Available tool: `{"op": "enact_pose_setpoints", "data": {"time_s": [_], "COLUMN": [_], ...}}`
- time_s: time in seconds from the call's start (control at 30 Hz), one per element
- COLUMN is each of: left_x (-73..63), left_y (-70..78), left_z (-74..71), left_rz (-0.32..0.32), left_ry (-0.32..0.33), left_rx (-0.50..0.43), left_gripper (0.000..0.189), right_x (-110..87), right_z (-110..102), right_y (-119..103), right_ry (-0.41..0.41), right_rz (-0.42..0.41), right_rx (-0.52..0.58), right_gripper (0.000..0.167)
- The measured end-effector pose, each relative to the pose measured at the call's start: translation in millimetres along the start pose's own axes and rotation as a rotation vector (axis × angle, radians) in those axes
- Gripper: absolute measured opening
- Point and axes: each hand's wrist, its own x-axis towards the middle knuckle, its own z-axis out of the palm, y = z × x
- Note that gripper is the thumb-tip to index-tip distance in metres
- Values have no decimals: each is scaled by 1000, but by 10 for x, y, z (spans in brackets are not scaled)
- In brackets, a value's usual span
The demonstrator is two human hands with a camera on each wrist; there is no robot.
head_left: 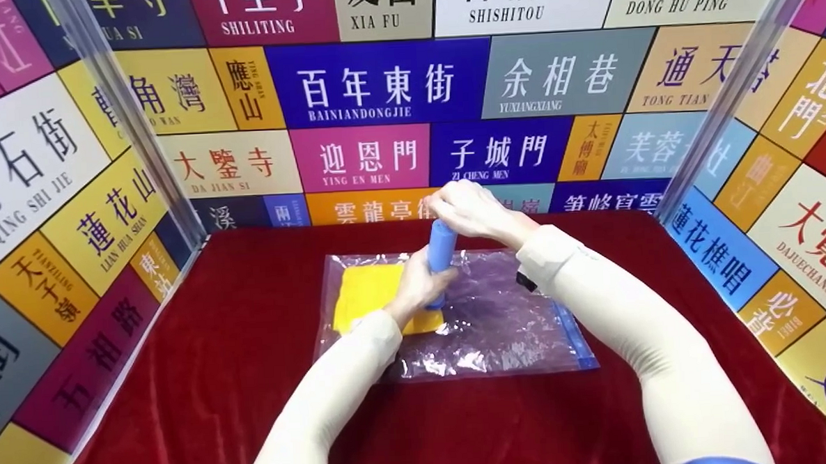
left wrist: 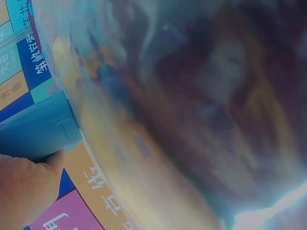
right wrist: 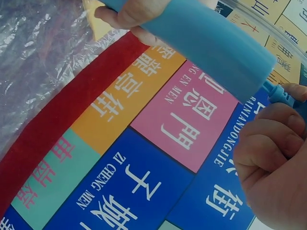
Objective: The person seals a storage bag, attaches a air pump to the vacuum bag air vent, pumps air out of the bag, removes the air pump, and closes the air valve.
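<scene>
A blue hand pump [head_left: 442, 248] stands slightly tilted over a clear plastic vacuum bag [head_left: 507, 311] with a folded yellow cloth [head_left: 370, 293] inside. My left hand [head_left: 417, 284] grips the pump's barrel low down, close over the bag. At the top, my right hand [head_left: 469, 207] holds the pump's handle. In the right wrist view, the fingers of the right hand [right wrist: 273, 148] curl round the handle, and a short length of blue rod [right wrist: 278, 93] shows above the barrel [right wrist: 220, 48]. The left wrist view shows the barrel [left wrist: 41, 127] beside the left hand [left wrist: 26, 191]; a blurred shiny surface fills the rest.
The bag lies flat on a dark red cloth-covered table [head_left: 217, 380]; its blue zip edge [head_left: 576, 333] is on the right. Panels with printed place names [head_left: 378, 80] stand round the back and sides, with clear posts [head_left: 727, 86] at the corners.
</scene>
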Motion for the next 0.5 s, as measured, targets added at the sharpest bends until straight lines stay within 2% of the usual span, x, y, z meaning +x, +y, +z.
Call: {"op": "enact_pose_setpoints", "data": {"time_s": [0.03, 0.07, 0.23, 0.27, 0.3, 0.5], "left_x": [-2, 43, 48, 52, 7, -9], "left_y": [-8, -116, -132, -133, -29, 3], "left_z": [-1, 21, 24, 24, 1, 7], "left_rz": [5, 29, 61, 59, 37, -20], "left_ry": [-2, 3, 18, 21, 18, 4], "left_rx": [-8, -14, -4, 3, 8, -4], "left_gripper": [38, 37, 35, 35, 35, 36], "right_x": [3, 7, 43, 52, 60, 88], "right_z": [-15, -33, -143, -169, -193, -342], "right_y": [-7, -15, -70, -83, -93, -129], "right_ry": [-4, -4, 11, 20, 28, 75], "right_rz": [0, 3, 47, 54, 61, 64], "right_rx": [0, 3, 43, 54, 63, 108], "right_gripper": [45, 45, 51, 52, 53, 54]}}
